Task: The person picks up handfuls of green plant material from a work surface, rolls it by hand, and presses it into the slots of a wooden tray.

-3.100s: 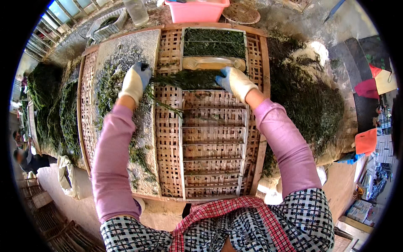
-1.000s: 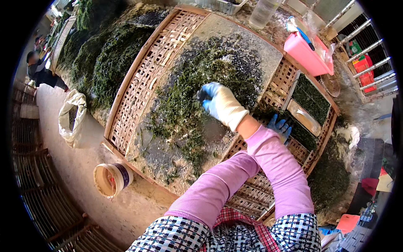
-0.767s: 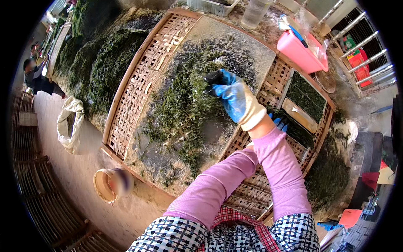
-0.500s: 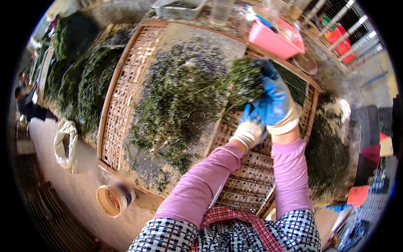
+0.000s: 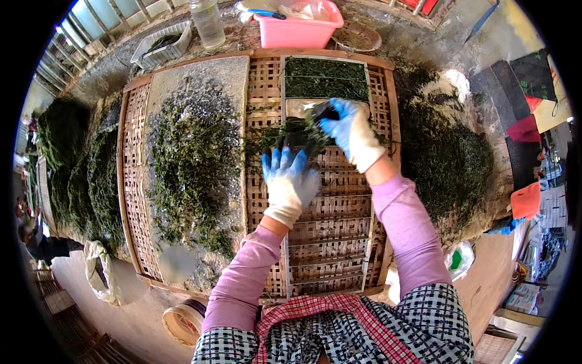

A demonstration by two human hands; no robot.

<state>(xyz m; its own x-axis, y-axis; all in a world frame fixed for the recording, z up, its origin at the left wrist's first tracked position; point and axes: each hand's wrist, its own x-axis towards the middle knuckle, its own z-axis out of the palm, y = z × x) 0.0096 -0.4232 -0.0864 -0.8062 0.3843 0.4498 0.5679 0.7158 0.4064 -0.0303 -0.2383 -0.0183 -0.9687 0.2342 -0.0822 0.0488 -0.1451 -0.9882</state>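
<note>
Nearest: left hand [image 5: 290,182], white glove with blue fingertips, fingers spread flat on the slatted bamboo rack [image 5: 327,233], grip apart, holding nothing. Beyond: right hand [image 5: 351,133], grip closed on a clump of wet green seaweed [image 5: 285,134] lying across the rack. Risk, judged: stringy strands could snag between slats and tear. Farther: rectangular pressed seaweed sheet [image 5: 326,77]; pink plastic basin [image 5: 300,27].

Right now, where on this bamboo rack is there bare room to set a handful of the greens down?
Bare slats lie below the left hand, toward the person, between the right sleeve and the grey slab. The top frame is filled with greens, and the slab carries a loose heap. The right hand holds a clump.
</note>
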